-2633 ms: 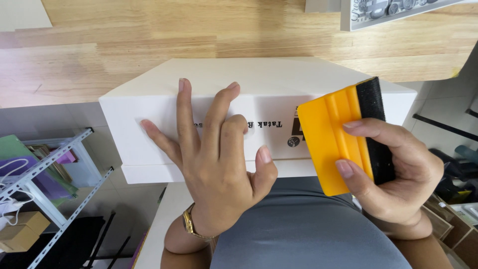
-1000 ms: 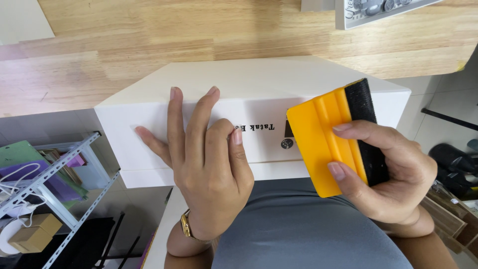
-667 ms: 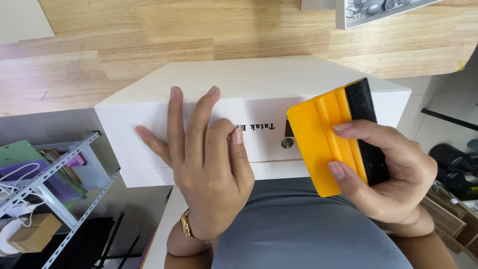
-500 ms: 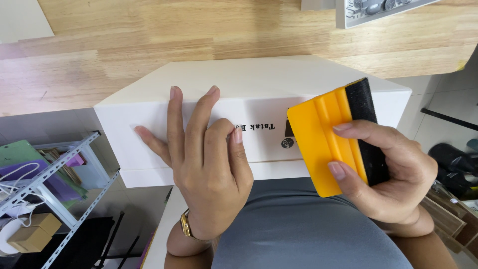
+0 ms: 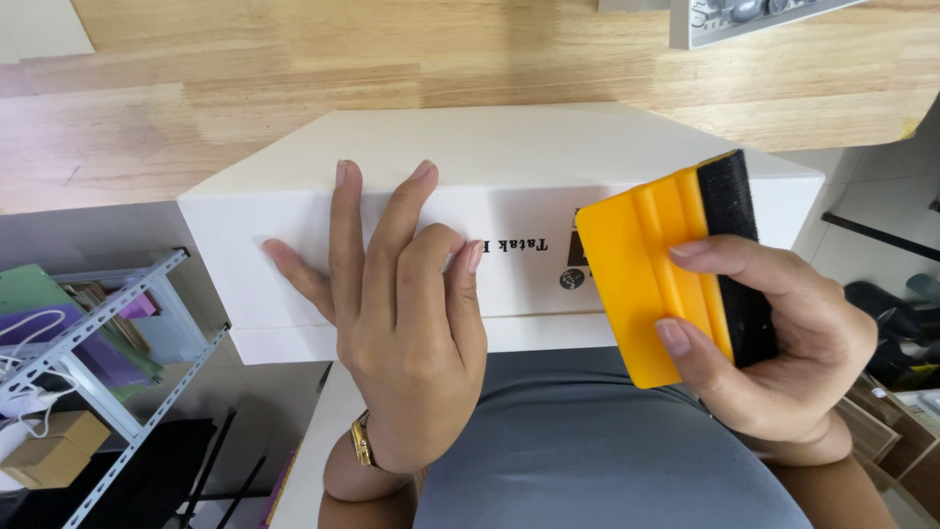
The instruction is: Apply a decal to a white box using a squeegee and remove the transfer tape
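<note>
The left hand (image 5: 397, 294) lies flat, fingers spread, on the near side of the white box (image 5: 509, 186) — which seems to rest on the wooden desk (image 5: 294, 78) — while the right hand (image 5: 783, 333) grips a yellow squeegee (image 5: 651, 269) beside it.

White rectangular box (image 5: 509, 186) on wooden tabletop; small brown carton (image 5: 49, 460) lower left

You're standing in what looks like a small packing or craft workroom rather than a home room, and the wooden worktop (image 5: 294, 88) in front of you is the main sign. Below its left end a grey metal rack (image 5: 93, 333) holds coloured paper sheets (image 5: 59, 313) and a small cardboard carton (image 5: 44, 456). Below its right end, more cardboard boxes (image 5: 881, 431) and dark gear crowd the floor.
</note>
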